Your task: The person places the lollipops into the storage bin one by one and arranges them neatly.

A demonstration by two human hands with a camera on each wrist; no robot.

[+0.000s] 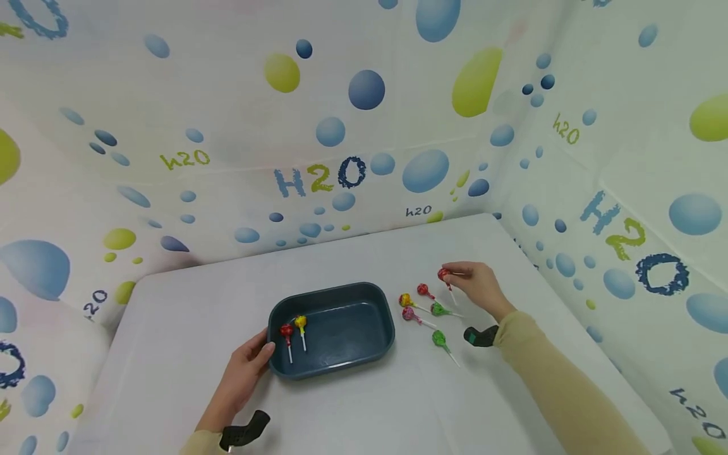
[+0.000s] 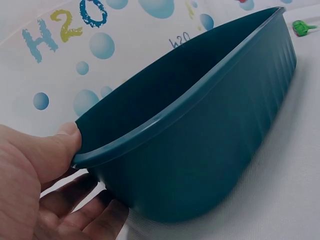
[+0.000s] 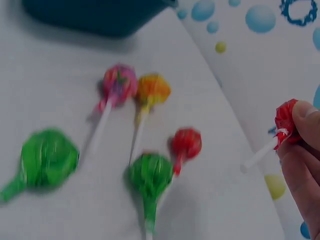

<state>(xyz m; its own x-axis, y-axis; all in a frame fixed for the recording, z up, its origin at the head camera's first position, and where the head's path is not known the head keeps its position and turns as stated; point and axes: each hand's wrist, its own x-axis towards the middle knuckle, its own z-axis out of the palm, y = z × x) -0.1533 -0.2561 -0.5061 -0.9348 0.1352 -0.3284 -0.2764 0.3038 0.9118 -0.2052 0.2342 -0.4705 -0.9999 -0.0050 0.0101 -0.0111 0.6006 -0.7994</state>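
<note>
One lollipop (image 3: 285, 116): right hand (image 1: 479, 287) pinched it; slackness risked a drop.
Tray (image 1: 352, 328): left hand (image 1: 241, 371) gripped it; a tug risked tilting.

- White table (image 1: 199, 316)
- White sheeting (image 1: 227, 76) walls it at back, left, right
- Blue and lime bubbles (image 1: 366, 90), H2O lettering (image 1: 321, 178) printed on sheeting
- Light soft, dim

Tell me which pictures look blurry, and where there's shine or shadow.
Right wrist view: the green lollipop at far left looks blurred, the held red lollipop somewhat crisper; left wrist view: a small highlight glints on the rim of the teal tray, while its inside falls into deep shade; head view: clearer overall, softly and fairly evenly lit.
</note>
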